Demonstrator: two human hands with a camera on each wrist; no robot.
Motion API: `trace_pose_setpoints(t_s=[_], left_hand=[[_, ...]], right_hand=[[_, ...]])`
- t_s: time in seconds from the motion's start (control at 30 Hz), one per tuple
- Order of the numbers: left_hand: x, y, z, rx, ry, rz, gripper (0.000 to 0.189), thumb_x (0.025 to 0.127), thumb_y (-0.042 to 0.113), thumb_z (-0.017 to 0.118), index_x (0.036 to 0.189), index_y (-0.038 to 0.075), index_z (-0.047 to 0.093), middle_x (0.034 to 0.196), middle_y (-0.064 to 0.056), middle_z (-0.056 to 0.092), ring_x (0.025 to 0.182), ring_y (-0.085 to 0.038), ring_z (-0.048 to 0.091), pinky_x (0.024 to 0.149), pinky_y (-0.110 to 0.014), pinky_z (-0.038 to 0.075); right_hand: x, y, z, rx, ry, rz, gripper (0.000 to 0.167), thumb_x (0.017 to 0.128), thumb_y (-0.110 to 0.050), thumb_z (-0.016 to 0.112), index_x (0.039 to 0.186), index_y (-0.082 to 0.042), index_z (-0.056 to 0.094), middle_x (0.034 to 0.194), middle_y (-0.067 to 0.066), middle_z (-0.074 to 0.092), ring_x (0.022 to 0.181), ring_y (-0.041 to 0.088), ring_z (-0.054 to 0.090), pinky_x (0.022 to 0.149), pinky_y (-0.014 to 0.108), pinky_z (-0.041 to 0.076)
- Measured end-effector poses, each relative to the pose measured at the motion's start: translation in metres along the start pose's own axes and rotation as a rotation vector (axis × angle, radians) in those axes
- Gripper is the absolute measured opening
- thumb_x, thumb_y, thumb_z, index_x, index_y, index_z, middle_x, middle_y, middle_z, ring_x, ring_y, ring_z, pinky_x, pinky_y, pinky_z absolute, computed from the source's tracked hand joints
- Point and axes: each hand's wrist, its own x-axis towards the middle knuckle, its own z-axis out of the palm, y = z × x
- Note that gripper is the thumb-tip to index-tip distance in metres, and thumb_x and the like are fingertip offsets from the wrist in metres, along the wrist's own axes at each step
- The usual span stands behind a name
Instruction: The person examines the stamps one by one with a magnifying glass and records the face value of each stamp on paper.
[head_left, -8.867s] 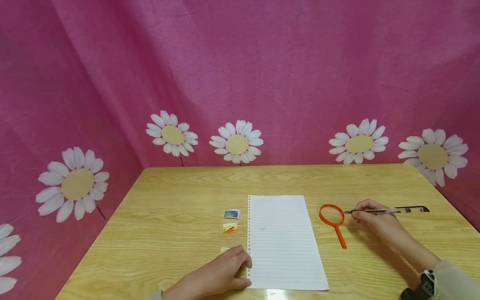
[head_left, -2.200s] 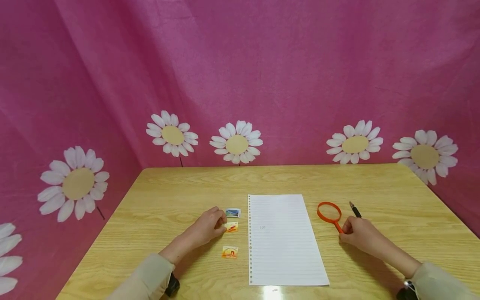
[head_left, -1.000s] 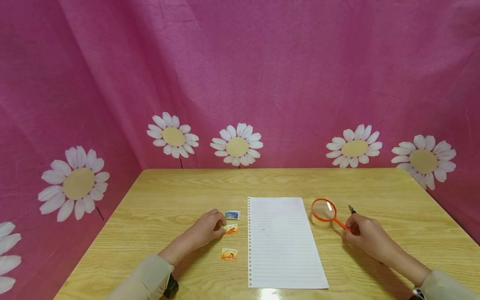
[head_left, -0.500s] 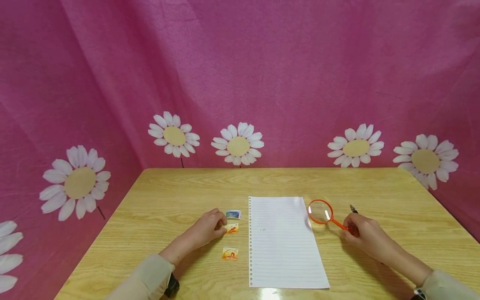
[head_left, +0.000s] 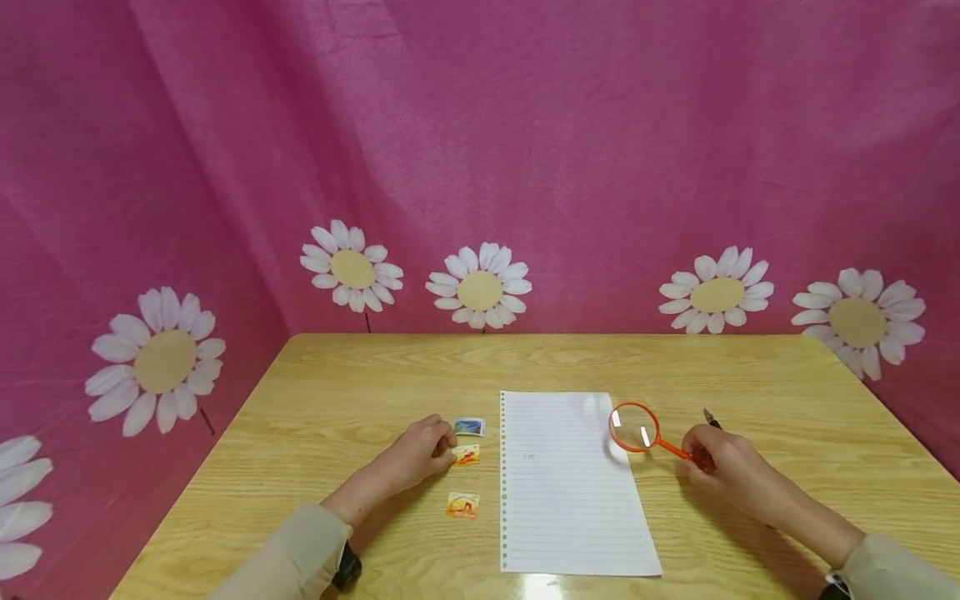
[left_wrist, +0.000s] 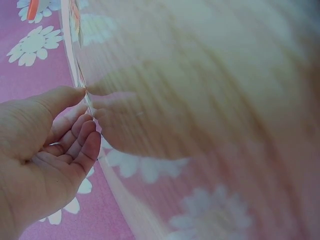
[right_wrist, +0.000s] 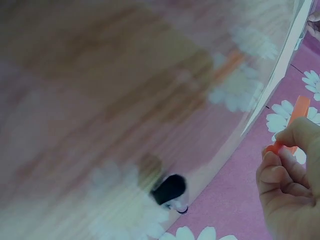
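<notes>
My right hand point(head_left: 738, 471) pinches the handle of an orange-rimmed magnifying glass point(head_left: 673, 451). Its lens is raised over the right edge of a lined, hole-punched sheet point(head_left: 577, 508). In the right wrist view the orange handle point(right_wrist: 300, 106) shows between thumb and fingers. On the left, my left hand point(head_left: 412, 457) rests on the table, its fingertips at the left edge of a yellow-orange stamp-like picture point(head_left: 469, 455). A blue-green one point(head_left: 470, 427) lies just beyond, another yellow-orange one point(head_left: 462, 505) nearer. The left wrist view shows thumb and fingers point(left_wrist: 90, 145) touching the tabletop, slightly apart.
A black pen point(head_left: 712, 418) lies on the wooden table point(head_left: 360, 367), mostly hidden under my right hand and forearm; its black end point(right_wrist: 170, 189) shows in the right wrist view. Small handwriting marks the sheet's left side. A pink flowered cloth point(head_left: 585, 167) hangs behind the table.
My right hand previously held the pen, which now lies down; it has lifted the magnifying glass and moved it left over the sheet. My left hand went from the sheet to the middle stamp-like picture.
</notes>
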Motion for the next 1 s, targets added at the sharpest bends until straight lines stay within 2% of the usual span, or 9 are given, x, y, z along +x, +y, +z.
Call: trace_pose_setpoints(t_s=[0.27, 0.53, 0.67, 0.9, 1.0], left_hand=[[0.000, -0.001, 0.000, 0.011, -0.004, -0.013, 0.010, 0.087, 0.004, 0.070, 0.093, 0.001, 0.062, 0.083, -0.005, 0.054, 0.073, -0.009, 0.046, 0.066, -0.021, 0.045], [0.000, -0.001, 0.001, 0.028, 0.003, -0.007, 0.011, 0.087, 0.004, 0.071, 0.093, 0.001, 0.062, 0.083, -0.005, 0.054, 0.073, -0.009, 0.046, 0.065, -0.021, 0.045], [0.001, -0.002, 0.002, 0.039, 0.007, -0.004, 0.011, 0.087, 0.005, 0.071, 0.093, 0.002, 0.062, 0.083, -0.004, 0.054, 0.072, -0.008, 0.045, 0.065, -0.021, 0.045], [0.001, -0.002, 0.003, 0.043, 0.010, -0.015, 0.011, 0.087, 0.005, 0.071, 0.093, 0.002, 0.062, 0.082, -0.004, 0.054, 0.072, -0.009, 0.045, 0.064, -0.021, 0.044], [0.001, -0.001, 0.003, 0.045, 0.009, -0.013, 0.012, 0.087, 0.005, 0.071, 0.093, 0.002, 0.062, 0.083, -0.004, 0.054, 0.072, -0.008, 0.044, 0.065, -0.021, 0.044]], right_hand=[[0.009, -0.005, 0.005, 0.003, 0.003, -0.037, 0.037, 0.061, 0.006, 0.083, 0.082, -0.010, 0.057, 0.070, -0.013, 0.048, 0.064, -0.009, 0.037, 0.051, 0.010, 0.032], [0.016, -0.008, 0.014, 0.058, -0.001, -0.111, 0.038, 0.061, 0.008, 0.083, 0.082, -0.009, 0.056, 0.069, -0.012, 0.048, 0.065, -0.008, 0.037, 0.052, 0.008, 0.031], [0.019, -0.013, 0.018, 0.057, -0.001, -0.114, 0.038, 0.061, 0.007, 0.082, 0.081, -0.011, 0.056, 0.069, -0.013, 0.047, 0.065, -0.009, 0.037, 0.053, 0.007, 0.030], [0.026, -0.021, 0.021, 0.062, -0.052, -0.076, 0.033, 0.068, 0.001, 0.082, 0.082, -0.013, 0.056, 0.070, -0.014, 0.047, 0.065, -0.008, 0.038, 0.052, 0.014, 0.035], [0.029, -0.024, 0.024, 0.074, -0.054, -0.095, 0.032, 0.068, 0.003, 0.081, 0.082, -0.012, 0.056, 0.071, -0.013, 0.049, 0.065, -0.008, 0.040, 0.052, 0.013, 0.036]])
